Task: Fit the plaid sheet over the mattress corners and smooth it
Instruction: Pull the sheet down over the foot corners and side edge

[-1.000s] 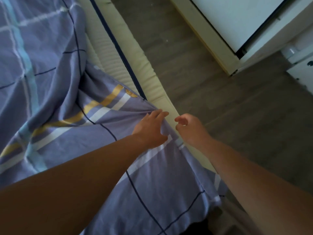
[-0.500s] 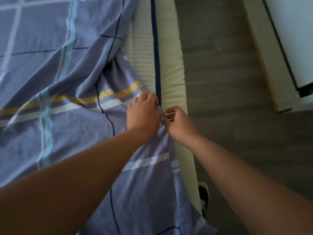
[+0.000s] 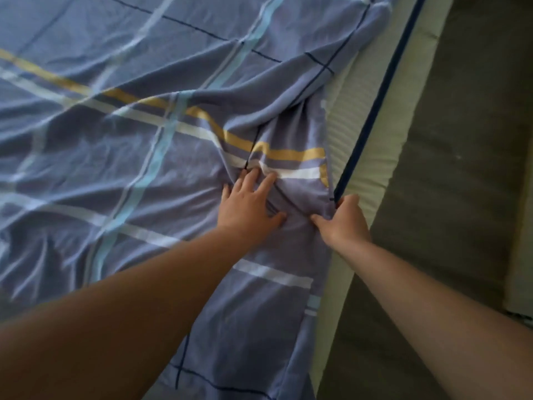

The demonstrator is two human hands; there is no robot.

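We look down on the plaid sheet, which covers most of the view: purple-blue cloth crossed by white, pale blue, yellow and thin dark lines, lying rumpled over the mattress and filling the left and middle of the scene. Its right edge falls short of the mattress side in the far half, so a strip of cream ribbed surface with a dark blue piping line shows bare there, running from the far right toward the middle. Right of the mattress lies the grey-brown floor. Folds in the sheet gather toward one spot near the mattress's right edge, where our hands meet. Our left hand rests flat on the cloth with fingers spread, palm down, its grip released, pressing on the bunched area just below the yellow and white stripes. Our right hand sits just beside it at the sheet's edge, its grip clenched on a pinch of the fabric where the piping meets the cloth. Both bare forearms reach in from the near side.
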